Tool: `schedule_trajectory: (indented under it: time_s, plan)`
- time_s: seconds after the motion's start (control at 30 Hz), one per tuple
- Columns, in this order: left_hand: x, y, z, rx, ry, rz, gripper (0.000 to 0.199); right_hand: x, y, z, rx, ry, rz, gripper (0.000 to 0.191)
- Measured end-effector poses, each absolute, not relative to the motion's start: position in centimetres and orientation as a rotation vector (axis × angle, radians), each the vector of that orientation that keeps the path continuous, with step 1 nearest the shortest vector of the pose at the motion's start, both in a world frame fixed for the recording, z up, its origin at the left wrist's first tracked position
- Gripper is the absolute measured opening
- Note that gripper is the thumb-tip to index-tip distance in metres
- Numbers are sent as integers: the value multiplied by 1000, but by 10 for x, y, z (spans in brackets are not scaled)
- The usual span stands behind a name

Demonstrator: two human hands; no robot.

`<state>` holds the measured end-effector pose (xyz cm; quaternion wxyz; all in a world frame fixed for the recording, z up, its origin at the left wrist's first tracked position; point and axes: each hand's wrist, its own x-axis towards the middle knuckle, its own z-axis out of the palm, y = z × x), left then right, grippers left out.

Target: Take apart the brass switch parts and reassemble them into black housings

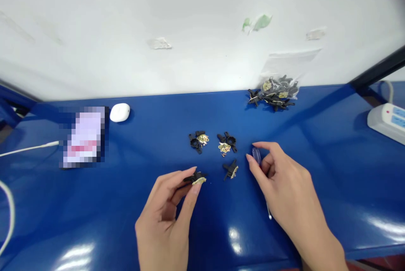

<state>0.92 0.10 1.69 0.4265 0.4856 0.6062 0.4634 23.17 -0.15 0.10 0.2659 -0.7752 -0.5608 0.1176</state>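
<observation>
My left hand [171,207] pinches a small black plastic part with a brass-coloured plate [198,179] between thumb and forefinger, just above the blue table. My right hand [281,182] is curled around a small screwdriver with a clear purplish handle [256,155]; its thin shaft shows beneath the palm, tip toward me. Between the hands lies a similar black part with its plate [230,170]. Behind it are two clusters of loose black pieces and brass plates, a left cluster [198,140] and a right cluster [226,142], with tiny screws by the right one.
At the back right, a clear plastic bag [284,81] holds several more such parts, some spilling out. A white power strip [386,121] stands at the right edge. On the left are a blurred-out phone [84,136], a white earbud case [120,112] and a white cable [30,148].
</observation>
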Motion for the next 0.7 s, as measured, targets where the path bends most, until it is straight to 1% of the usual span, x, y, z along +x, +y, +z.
schedule_trajectory:
  time_s: [0.17,0.27,0.37,0.47,0.53,0.7]
  plan:
    - [8,3,12,1247,1490,1121,17,230,-2,-3,-2109,-1603,238,43]
    - [8,3,10,1257,1475,1124,16,230,-3,-4,-2112,-1595,236,45]
    - [3,3,9,1350,1500,1081,19,231,-3,-1,-2081,-1530,241,40]
    - [-6,6,10,1559,1582,977,21,230,-3,6,-1981,-1502,105,27]
    - [-12,9,10,1677,1594,952,23,228,-4,11,-1852,-1588,93,21]
    - [-16,15,10,1787,1540,963,25,225,-6,17,-1590,-1926,243,31]
